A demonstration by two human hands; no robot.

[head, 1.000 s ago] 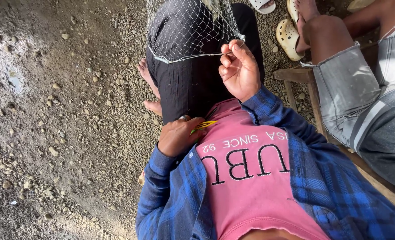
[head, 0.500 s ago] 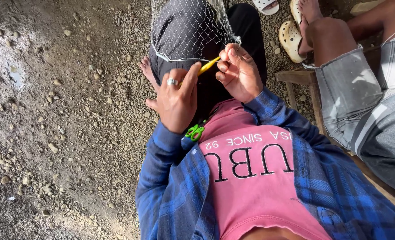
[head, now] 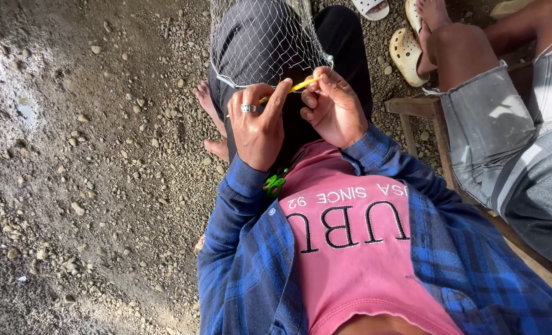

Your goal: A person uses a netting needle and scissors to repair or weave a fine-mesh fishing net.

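While the white net (head: pixel 260 43) hung draped over the dark-trousered knees just beyond both hands, the left hand (head: pixel 258 127), ring on one finger, pinched a yellow netting needle (head: pixel 288 90) between thumb and fingers. Just to its right, the right hand (head: pixel 333 108) was closed on the net's edge, touching the needle's tip. A green object (head: pixel 275 184) sat below the left wrist.

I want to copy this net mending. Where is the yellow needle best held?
Probably its middle, pinched from above. The yellow needle is thin and lies nearly level along the net edge; the left hand pinches it there, the right hand by its tip.
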